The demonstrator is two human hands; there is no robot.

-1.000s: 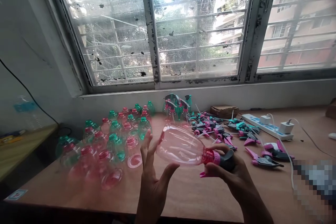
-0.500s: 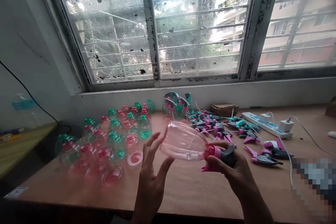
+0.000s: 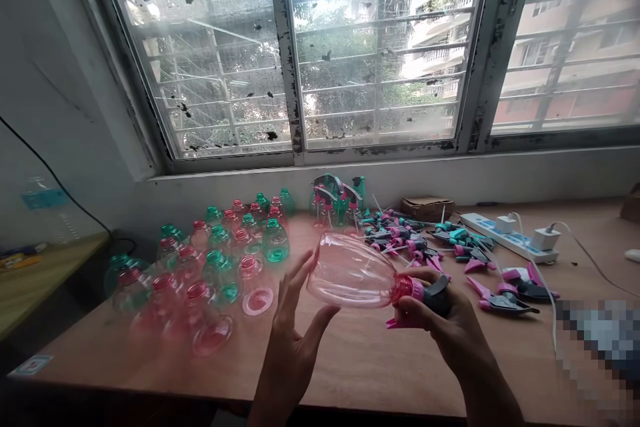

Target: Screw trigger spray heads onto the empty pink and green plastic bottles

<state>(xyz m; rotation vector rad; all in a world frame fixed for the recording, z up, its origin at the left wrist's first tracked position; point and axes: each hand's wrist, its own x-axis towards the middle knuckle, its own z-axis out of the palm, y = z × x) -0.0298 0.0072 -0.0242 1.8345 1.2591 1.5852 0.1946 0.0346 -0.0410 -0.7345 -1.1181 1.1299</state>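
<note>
A clear pink spray bottle (image 3: 353,270) lies nearly level in the air above the table, its base to the left. My right hand (image 3: 445,320) grips it at the neck, thumb and fingers around the pink collar of its black and pink trigger head (image 3: 433,293). At the other end, my left hand (image 3: 295,340) cups the base, with fingers behind the edge and the thumb beneath. Left of my hands stand several open pink and green bottles (image 3: 275,243). Loose trigger sprayer heads (image 3: 400,233) lie heaped behind and right of the held bottle.
A few bottles with sprayers fitted (image 3: 337,200) stand by the wall under the window. A white power strip (image 3: 510,237) with plugs and cables lies at the back right, near a brown cardboard piece (image 3: 427,207). A yellowish side table (image 3: 60,273) is at the left.
The bottle and both hands have shifted very slightly to the right. My left hand's fingers have moved a little along the base. Everything on the table stays put.
</note>
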